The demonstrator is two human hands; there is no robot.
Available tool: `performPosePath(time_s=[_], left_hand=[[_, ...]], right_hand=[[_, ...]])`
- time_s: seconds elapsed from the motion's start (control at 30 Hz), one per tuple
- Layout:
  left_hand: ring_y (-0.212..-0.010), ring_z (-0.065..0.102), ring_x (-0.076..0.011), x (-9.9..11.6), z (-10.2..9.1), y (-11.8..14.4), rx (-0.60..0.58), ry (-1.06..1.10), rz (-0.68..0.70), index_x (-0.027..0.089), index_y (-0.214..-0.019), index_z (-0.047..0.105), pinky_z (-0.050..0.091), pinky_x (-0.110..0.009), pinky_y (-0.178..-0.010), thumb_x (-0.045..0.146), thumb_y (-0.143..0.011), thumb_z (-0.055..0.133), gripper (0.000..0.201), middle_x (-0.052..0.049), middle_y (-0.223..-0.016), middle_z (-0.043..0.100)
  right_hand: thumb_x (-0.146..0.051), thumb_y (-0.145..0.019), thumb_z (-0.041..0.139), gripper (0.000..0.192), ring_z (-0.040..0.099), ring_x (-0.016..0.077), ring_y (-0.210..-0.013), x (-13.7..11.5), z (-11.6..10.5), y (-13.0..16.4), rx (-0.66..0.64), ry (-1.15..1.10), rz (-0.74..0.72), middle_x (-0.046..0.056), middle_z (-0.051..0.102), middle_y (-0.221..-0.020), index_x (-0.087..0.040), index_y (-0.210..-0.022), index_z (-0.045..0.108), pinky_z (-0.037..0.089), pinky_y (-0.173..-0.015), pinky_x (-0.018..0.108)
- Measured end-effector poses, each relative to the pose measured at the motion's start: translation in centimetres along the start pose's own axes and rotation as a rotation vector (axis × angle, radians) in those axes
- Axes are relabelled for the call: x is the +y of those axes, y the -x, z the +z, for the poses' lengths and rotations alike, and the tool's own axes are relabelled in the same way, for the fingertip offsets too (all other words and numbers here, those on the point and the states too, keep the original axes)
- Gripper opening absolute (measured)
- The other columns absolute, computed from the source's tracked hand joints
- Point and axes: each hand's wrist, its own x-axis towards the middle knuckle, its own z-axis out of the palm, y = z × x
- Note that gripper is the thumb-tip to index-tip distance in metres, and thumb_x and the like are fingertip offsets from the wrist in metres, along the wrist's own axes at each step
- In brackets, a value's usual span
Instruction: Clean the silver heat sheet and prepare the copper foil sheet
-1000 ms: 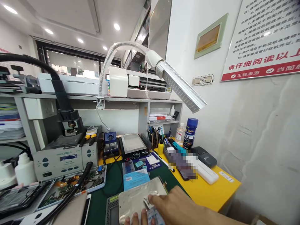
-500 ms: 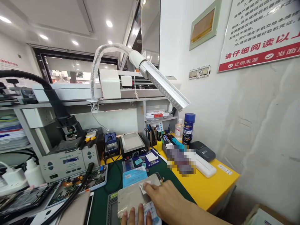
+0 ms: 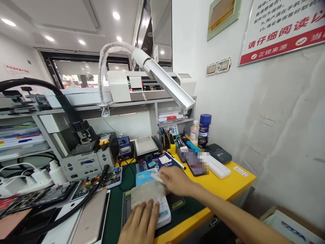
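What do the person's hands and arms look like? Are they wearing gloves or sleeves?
No gloves: both the left hand and the right hand are bare. The right forearm is bare too, with no sleeve, watch or bracelet showing. No rings can be seen. Little of the left arm shows.

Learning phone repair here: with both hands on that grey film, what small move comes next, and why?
Probably keep peeling with the right hand, since it pinches the grey film's far corner while the left hand presses its near edge flat.
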Motion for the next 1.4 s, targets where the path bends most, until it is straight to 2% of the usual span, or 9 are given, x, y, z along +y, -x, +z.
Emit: performPosePath(time_s=[0.07, 0.13, 0.23, 0.4, 0.57, 0.8, 0.97, 1.2, 1.4], left_hand=[[-0.103, 0.068, -0.029, -0.9, -1.7, -1.1, -0.112, 0.219, -0.104, 0.017, -0.132, 0.058, 0.057, -0.037, -0.083, 0.048, -0.087, 0.058, 0.054, -0.01, -0.121, 0.072], [-0.109, 0.064, -0.0284, -1.9, -3.3, -2.7, -0.333, 0.468, -0.282, 0.021, -0.131, 0.057, 0.054, -0.04, -0.091, 0.036, -0.093, 0.051, 0.041, -0.01, -0.119, 0.07], [-0.11, 0.062, -0.0269, -3.2, -4.4, -5.8, -0.406, 0.541, -0.301, 0.023, -0.12, 0.059, 0.052, -0.04, -0.094, 0.038, -0.093, 0.053, 0.032, -0.009, -0.12, 0.067], [-0.116, 0.057, -0.032, -3.8, -2.6, -10.6, -0.509, 0.579, -0.27, 0.019, -0.131, 0.055, 0.052, -0.046, -0.093, 0.057, -0.078, 0.071, 0.067, -0.013, -0.125, 0.062], [-0.109, 0.062, -0.0247, -4.3, -0.7, -13.6, -0.615, 0.607, -0.263, 0.02, -0.127, 0.057, 0.053, -0.047, -0.093, 0.039, -0.095, 0.061, 0.038, -0.009, -0.128, 0.06], [-0.104, 0.065, -0.0239, -7.3, -0.6, -15.5, -0.827, 0.889, -0.314, 0.017, -0.127, 0.057, 0.055, -0.045, -0.089, 0.039, -0.095, 0.061, 0.039, -0.009, -0.123, 0.063], [-0.106, 0.065, -0.0244, -7.9, -1.1, -16.3, -0.939, 1.01, -0.369, 0.018, -0.127, 0.057, 0.055, -0.046, -0.091, 0.04, -0.095, 0.06, 0.039, -0.009, -0.123, 0.063], [-0.106, 0.064, -0.0244, -8.0, -1.4, -17.3, -1.016, 1.057, -0.384, 0.018, -0.127, 0.057, 0.055, -0.046, -0.091, 0.039, -0.095, 0.06, 0.039, -0.009, -0.125, 0.062], [-0.106, 0.064, -0.0243, -6.9, -1.4, -17.4, -0.997, 1.018, -0.326, 0.018, -0.127, 0.058, 0.055, -0.046, -0.09, 0.039, -0.095, 0.061, 0.038, -0.009, -0.125, 0.062]], right_hand=[[-0.035, -0.101, 0.056, 0.024, 0.065, 0.0162, -0.076, 1.8, -1.1, -1.6, 0.043, -0.165, 0.103, 0.003, 0.067, -0.093, -0.014, -0.106, 0.063, 0.055, -0.069, 0.032], [-0.036, -0.1, 0.058, 0.026, 0.066, 0.0152, -0.075, 3.5, -1.9, -2.7, 0.068, -0.318, 0.195, 0.004, 0.066, -0.098, -0.014, -0.112, 0.062, 0.057, -0.065, 0.03], [-0.035, -0.099, 0.06, 0.026, 0.067, 0.0169, -0.081, 5.5, -2.2, -3.5, 0.107, -0.515, 0.271, 0.006, 0.066, -0.105, -0.014, -0.116, 0.062, 0.058, -0.069, 0.033], [-0.034, -0.099, 0.06, 0.03, 0.067, 0.0209, -0.093, 7.3, -1.4, -4.1, 0.206, -0.755, 0.335, 0.008, 0.064, -0.116, -0.016, -0.122, 0.06, 0.058, -0.078, 0.039], [-0.035, -0.098, 0.061, 0.031, 0.066, 0.0225, -0.098, 8.7, -1.2, -4.1, 0.269, -0.903, 0.367, 0.009, 0.063, -0.119, -0.016, -0.123, 0.06, 0.057, -0.082, 0.042], [-0.034, -0.098, 0.061, 0.03, 0.066, 0.0223, -0.098, 9.7, -0.8, -4.3, 0.28, -1.008, 0.416, 0.009, 0.063, -0.119, -0.016, -0.122, 0.06, 0.057, -0.082, 0.041], [-0.033, -0.098, 0.061, 0.027, 0.067, 0.0198, -0.09, 9.7, -0.8, -4.1, 0.273, -1.012, 0.422, 0.008, 0.065, -0.113, -0.015, -0.119, 0.061, 0.059, -0.076, 0.037], [-0.033, -0.098, 0.061, 0.027, 0.067, 0.0199, -0.091, 9.7, -0.9, -3.9, 0.272, -0.982, 0.431, 0.008, 0.065, -0.113, -0.015, -0.119, 0.061, 0.059, -0.077, 0.037], [-0.033, -0.098, 0.061, 0.028, 0.067, 0.0203, -0.092, 9.6, -0.6, -3.7, 0.28, -0.95, 0.442, 0.008, 0.065, -0.114, -0.015, -0.119, 0.061, 0.058, -0.077, 0.038]])
